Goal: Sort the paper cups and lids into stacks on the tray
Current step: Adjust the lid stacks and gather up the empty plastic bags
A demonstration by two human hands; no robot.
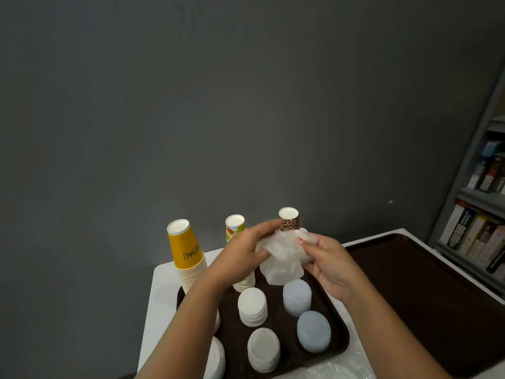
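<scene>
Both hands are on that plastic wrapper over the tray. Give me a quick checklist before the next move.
1. Left hand grips the plastic wrapper: ok.
2. Right hand pinches the wrapper too: ok.
3. Wrapper's contents: cannot tell.
4. Yellow cup stack upright on the tray: ok.
5. Brown patterned cup stack stands right behind the wrapper, contact: cannot tell.
6. Four lid stacks upright, such as the white lid stack: ok.

I see the near tray (341,337) crowded: three cup stacks (187,258) line its far edge and four lid stacks (252,306) fill the middle, leaving narrow dark lanes between them. To the right, the second tray (426,291) lies bare, open from above.
</scene>
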